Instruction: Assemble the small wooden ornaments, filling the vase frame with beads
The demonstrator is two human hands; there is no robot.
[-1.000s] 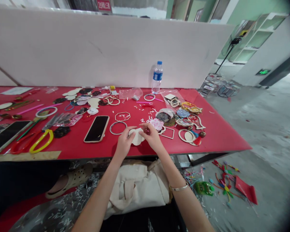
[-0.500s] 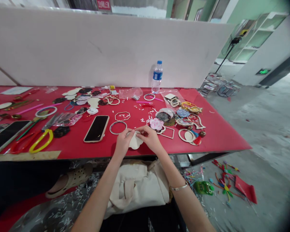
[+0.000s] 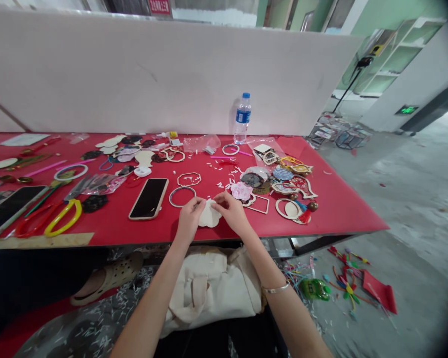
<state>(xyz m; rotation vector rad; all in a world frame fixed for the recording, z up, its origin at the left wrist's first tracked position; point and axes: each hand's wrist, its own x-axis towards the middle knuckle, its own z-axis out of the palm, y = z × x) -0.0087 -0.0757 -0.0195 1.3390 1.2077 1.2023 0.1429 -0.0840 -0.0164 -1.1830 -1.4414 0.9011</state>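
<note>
A cream, flower-shaped flat piece [image 3: 209, 217] is held at the table's front edge, its scalloped lower side towards me. My left hand [image 3: 190, 215] pinches its left edge between thumb and fingers. On the opposite edge, my right hand [image 3: 228, 209] grips it the same way. Just beyond the left hand lies a round ring frame [image 3: 182, 197], with an eight-sided wooden outline [image 3: 189, 179] behind it. A pink flower-shaped piece [image 3: 241, 191] rests to the right of the right hand, close to a thin rectangular frame [image 3: 259, 205].
On the red table [image 3: 343, 214] are a black-screened phone [image 3: 149, 199], yellow- and red-handled scissors [image 3: 64, 219] and a water bottle [image 3: 243, 119]. Tasselled ornaments [image 3: 306, 211] lie at the right. A cream bag [image 3: 212, 293] sits below the edge. Another person's clog [image 3: 114, 278] shows at lower left.
The flower-shaped piece has risen slightly and more of its upper part shows between my hands. The right fingers have shifted a little to the right. Everything else stays put.
</note>
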